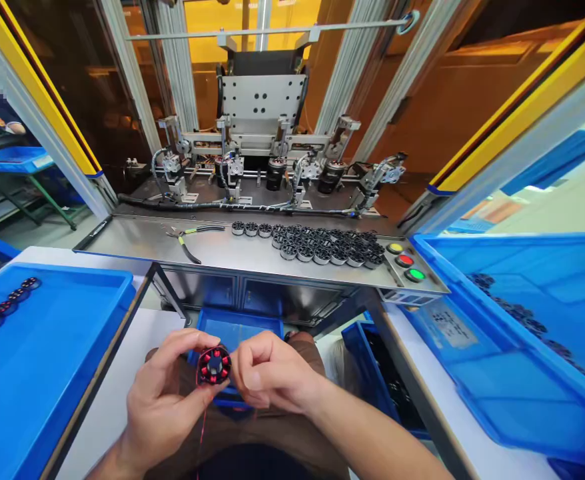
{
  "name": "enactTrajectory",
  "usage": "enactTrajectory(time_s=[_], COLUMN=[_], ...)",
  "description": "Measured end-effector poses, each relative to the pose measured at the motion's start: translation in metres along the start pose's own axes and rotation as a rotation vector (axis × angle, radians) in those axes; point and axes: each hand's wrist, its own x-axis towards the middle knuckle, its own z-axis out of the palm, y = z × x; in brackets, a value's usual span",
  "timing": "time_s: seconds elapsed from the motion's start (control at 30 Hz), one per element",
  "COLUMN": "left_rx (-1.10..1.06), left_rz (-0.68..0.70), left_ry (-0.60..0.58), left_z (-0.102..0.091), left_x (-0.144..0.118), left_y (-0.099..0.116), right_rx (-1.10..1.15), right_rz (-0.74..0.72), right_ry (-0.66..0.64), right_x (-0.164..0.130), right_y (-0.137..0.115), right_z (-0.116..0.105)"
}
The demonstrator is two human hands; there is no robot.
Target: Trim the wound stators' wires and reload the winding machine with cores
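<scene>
Head view: wound stator [214,366] faces up, hands-held.

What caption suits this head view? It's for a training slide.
Both hands, left and right, hold a red-wound stator over a small blue bin, facing a steel bench lined with unwound stator cores.

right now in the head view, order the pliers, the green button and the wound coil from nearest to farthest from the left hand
1. wound coil, held in the left hand
2. pliers, on the steel bench ahead
3. green button, far right of the bench
</scene>
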Motion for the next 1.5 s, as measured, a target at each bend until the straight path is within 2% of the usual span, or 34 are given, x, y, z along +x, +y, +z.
enactTrajectory(time_s=[0.13, 0.17, 0.2, 0.27, 0.33, 0.4, 0.53, 0.6, 0.73, 0.83, 0.93, 1.03, 1.2, 1.33, 1.5], left_rx=[-0.08, -0.081, -0.074, -0.022, 0.078, 0.179, 0.211, 0.174, -0.015, -0.11, -0.135, -0.144, -0.166, -0.246, -0.24], left_rz=[-0.05, -0.032, -0.003, 0.098, 0.209, 0.278, 0.27, 0.196, -0.03, -0.096, -0.147, -0.185, -0.216, -0.262, -0.275], left_ry=[0.013, 0.014, 0.012, 0.007, 0.001, 0.004, 0.011, 0.033, 0.074, 0.069, 0.021, -0.054, -0.077, -0.071, -0.092], left_z=[0.001, 0.001, 0.0, 0.0, 0.0, 0.001, 0.004, 0.005, 0.008, 0.007, 0.005, 0.005, 0.009, 0.008, 0.001], left_x=[-0.003, -0.002, -0.001, 0.003, 0.007, 0.01, 0.007, 0.005, 0.004, 0.003, 0.001, -0.002, -0.005, -0.006, -0.005], left_y=[0.008, 0.009, 0.009, 0.008, 0.005, 0.001, -0.005, -0.007, -0.004, -0.001, 0.003, 0.006, 0.002, -0.003, -0.002], right_rx=[-0.026, -0.05, -0.069, -0.055, 0.036, 0.141, 0.208, 0.176, 0.083, -0.004, -0.127, -0.243, -0.238, -0.181, -0.448], right_rz=[0.135, 0.163, 0.185, 0.216, 0.228, 0.229, 0.188, 0.186, 0.233, 0.262, 0.153, 0.108, 0.104, 0.096, 0.189], right_ry=[-0.336, -0.378, -0.372, -0.23, -0.034, 0.067, 0.18, 0.215, 0.161, 0.096, 0.161, 0.234, 0.265, 0.206, 0.003], right_x=[-0.008, -0.011, -0.014, -0.021, -0.023, -0.021, -0.015, -0.017, -0.025, -0.027, -0.023, -0.018, -0.013, -0.021, -0.039], right_y=[-0.004, -0.002, 0.002, 0.013, 0.026, 0.036, 0.042, 0.043, 0.04, 0.026, 0.002, -0.017, -0.013, -0.002, -0.015], right_z=[-0.028, -0.032, -0.034, -0.028, -0.012, 0.006, 0.028, 0.03, 0.024, 0.012, 0.002, 0.005, 0.019, 0.012, -0.01])
